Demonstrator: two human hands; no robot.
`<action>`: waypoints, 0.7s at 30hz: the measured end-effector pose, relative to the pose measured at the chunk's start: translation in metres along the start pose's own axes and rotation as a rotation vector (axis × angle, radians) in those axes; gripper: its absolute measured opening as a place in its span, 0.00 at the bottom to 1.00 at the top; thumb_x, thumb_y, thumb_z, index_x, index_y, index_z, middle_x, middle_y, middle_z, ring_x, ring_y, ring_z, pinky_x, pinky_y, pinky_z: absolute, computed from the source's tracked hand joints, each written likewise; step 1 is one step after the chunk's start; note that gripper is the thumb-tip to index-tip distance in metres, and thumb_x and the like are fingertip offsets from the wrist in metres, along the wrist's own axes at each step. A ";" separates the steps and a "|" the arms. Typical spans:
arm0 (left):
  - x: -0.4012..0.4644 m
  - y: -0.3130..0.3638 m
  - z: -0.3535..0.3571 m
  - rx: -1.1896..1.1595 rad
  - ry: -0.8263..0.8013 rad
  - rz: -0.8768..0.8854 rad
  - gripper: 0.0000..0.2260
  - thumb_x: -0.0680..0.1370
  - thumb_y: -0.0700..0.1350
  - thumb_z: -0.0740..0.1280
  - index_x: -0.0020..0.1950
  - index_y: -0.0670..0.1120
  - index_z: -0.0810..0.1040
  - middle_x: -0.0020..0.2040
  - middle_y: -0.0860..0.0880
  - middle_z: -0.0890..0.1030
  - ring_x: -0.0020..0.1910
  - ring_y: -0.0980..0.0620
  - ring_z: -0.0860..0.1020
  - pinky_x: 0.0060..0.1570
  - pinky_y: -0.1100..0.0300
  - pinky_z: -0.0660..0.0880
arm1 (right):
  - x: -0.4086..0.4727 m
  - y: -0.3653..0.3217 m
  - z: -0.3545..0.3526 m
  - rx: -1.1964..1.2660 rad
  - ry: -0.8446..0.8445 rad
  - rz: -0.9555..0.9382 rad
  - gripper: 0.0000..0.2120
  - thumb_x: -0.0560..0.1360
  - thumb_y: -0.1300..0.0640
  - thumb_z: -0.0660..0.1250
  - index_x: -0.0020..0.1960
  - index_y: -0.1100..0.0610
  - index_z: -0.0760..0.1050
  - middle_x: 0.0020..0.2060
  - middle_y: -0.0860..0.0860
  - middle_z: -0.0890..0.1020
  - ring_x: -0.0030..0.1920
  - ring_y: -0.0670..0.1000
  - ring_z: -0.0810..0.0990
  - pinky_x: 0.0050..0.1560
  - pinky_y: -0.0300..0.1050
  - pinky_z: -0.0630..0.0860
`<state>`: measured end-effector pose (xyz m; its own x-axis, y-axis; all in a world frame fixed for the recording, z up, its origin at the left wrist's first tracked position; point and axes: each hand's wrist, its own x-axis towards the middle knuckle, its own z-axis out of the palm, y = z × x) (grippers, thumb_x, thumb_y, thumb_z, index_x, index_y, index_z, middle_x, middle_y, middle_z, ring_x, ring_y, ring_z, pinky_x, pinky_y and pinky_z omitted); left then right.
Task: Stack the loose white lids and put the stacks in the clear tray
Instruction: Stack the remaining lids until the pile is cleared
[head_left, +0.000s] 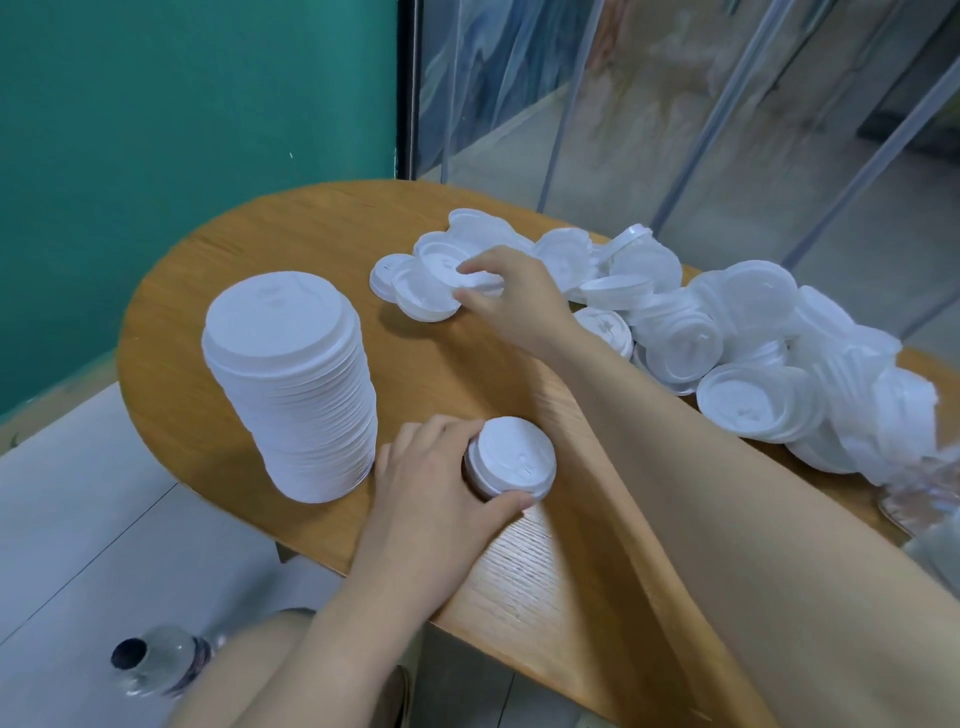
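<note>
- Nearest, the left hand (441, 478) curls round a short stack (511, 460) of lids on the wooden surface (519, 561), thumb and fingers on its rim.
- The tall stack (296, 384) stands just to its left.
- Farther, the right hand (511, 291) pinches a loose lid (441, 267) by its edge.
- These lids look light, thin and flexible; rims seem the best hold.

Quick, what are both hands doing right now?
Left hand: grips a short stack of lids on the table.
Right hand: pinches a loose lid.
</note>
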<state>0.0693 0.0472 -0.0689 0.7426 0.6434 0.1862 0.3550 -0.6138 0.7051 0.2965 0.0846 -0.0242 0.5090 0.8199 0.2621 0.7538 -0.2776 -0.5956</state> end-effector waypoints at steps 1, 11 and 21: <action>0.000 -0.001 0.001 -0.005 0.002 0.005 0.29 0.68 0.65 0.77 0.66 0.61 0.75 0.57 0.66 0.73 0.59 0.61 0.67 0.61 0.64 0.58 | 0.007 0.001 0.005 -0.030 -0.020 0.001 0.14 0.78 0.51 0.73 0.62 0.54 0.82 0.62 0.48 0.82 0.63 0.47 0.77 0.64 0.44 0.72; 0.001 -0.007 0.002 -0.028 -0.004 0.014 0.29 0.69 0.67 0.75 0.67 0.64 0.73 0.59 0.68 0.71 0.62 0.63 0.63 0.64 0.64 0.57 | 0.031 0.009 0.029 -0.046 0.053 0.062 0.05 0.79 0.57 0.69 0.49 0.59 0.81 0.45 0.51 0.84 0.48 0.52 0.80 0.48 0.52 0.75; 0.003 -0.010 0.003 -0.007 -0.009 0.026 0.30 0.68 0.66 0.75 0.67 0.61 0.73 0.58 0.68 0.69 0.58 0.64 0.61 0.59 0.63 0.56 | -0.083 -0.009 -0.049 0.389 0.279 0.202 0.05 0.82 0.57 0.67 0.49 0.51 0.82 0.39 0.60 0.83 0.37 0.49 0.77 0.41 0.48 0.76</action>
<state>0.0692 0.0537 -0.0773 0.7570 0.6226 0.1983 0.3310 -0.6271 0.7051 0.2677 -0.0054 -0.0030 0.7600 0.5897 0.2733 0.4454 -0.1664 -0.8797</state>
